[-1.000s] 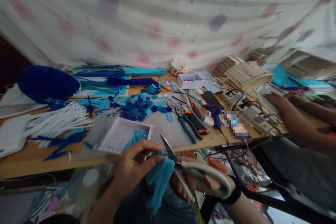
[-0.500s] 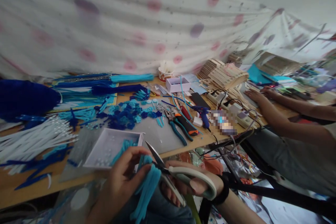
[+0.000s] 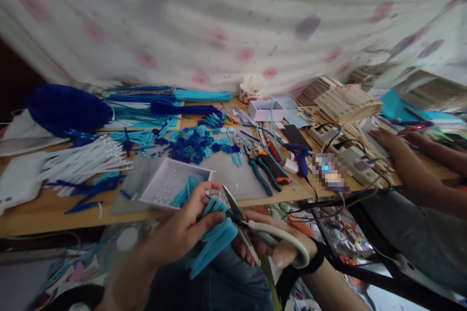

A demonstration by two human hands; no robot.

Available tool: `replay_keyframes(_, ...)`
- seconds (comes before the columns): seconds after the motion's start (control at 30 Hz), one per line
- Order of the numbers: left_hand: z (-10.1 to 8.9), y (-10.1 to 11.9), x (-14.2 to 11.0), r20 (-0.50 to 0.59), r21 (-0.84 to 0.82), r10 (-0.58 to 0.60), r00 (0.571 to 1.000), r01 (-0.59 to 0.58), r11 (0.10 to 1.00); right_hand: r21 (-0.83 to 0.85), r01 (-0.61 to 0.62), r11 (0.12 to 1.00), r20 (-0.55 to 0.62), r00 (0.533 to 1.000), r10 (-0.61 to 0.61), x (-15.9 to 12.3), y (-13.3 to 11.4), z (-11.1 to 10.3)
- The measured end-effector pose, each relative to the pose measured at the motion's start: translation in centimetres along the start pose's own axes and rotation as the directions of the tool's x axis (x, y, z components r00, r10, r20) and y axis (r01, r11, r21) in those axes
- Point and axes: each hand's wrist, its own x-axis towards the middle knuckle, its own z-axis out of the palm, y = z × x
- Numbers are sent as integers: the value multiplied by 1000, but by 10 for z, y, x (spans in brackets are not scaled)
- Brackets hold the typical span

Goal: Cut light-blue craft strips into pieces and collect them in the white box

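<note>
My left hand [image 3: 189, 226] pinches a bundle of folded light-blue pipe cleaners [image 3: 215, 240] over my lap, in front of the table edge. In my right hand [image 3: 277, 248] is a pair of scissors [image 3: 277, 233] with pale handles, its blades spread and pointing up and left, beside the bundle. Whether the blades touch the bundle, I cannot tell. Just behind my left hand stands a white tray [image 3: 156, 189] that holds pearl-like beads and short light-blue pieces [image 3: 188, 189].
Blue flower shapes [image 3: 189, 143], pliers [image 3: 257, 170], a glue gun [image 3: 299, 155] and white stems [image 3: 87, 160] lie on the table. Power strips [image 3: 357, 160] with cables sit to the right. Farther right, another person's arms [image 3: 412, 165] rest at the table.
My view has turned left and down, so the table things appear shifted right. The light-blue bundle is tilted more to the side and fanned apart. Both hands keep their hold.
</note>
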Motion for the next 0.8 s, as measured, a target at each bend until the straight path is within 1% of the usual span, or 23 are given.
replay_keyframes(0.13,-3,8,-1,55,173,-26,998,16,985,-14,-32,999,13,999,32,1,-2,0)
replay_keyframes(0.27,-3,11,-3,32,261,-49,998,39,964,-16,-42,999,28,999,43,0,-5,3)
replay_keyframes(0.4,-2,12,-5,15,299,-31,999,25,954,37,4,999,-4,1000,-4,-1,2,1)
replay_keyframes(0.47,-2,13,-5,14,290,-36,999,30,956,73,24,997,16,1000,-25,-1,7,-2)
replay_keyframes(0.57,-1,15,-6,1,318,-46,999,43,947,93,13,996,54,998,-18,1,12,-9)
replay_keyframes(0.63,-1,16,-7,1,349,-24,1000,23,937,88,9,996,51,999,-14,3,13,-10)
replay_keyframes(0.8,-4,15,-7,3,424,55,998,-51,904,74,30,997,48,998,-33,6,10,-1)
